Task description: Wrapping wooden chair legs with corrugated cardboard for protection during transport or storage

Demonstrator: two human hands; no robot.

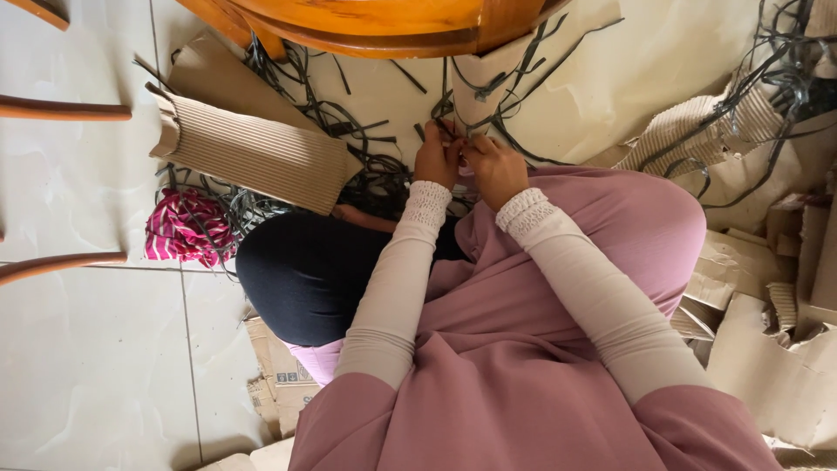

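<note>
While in left hand (438,159), strip (443,103) forward-pointing

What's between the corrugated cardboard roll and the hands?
Head view: a tangle of dark strips on the floor fills the stretch between the corrugated cardboard roll and the left hand.

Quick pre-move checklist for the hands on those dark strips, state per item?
1. Both hands on the work: left hand and right hand meet at the dark strips. Ok.
2. Grip on one strip: fingers hide it. Cannot tell.
3. Strips untangled: heaped and crossing. Not ok.
4. Corrugated cardboard roll apart from hands: lies to the left hand's side. Ok.
5. Wooden table edge above the hands: close. Cannot tell clearance.
6. Striped pink cloth out of the way: ok.
</note>
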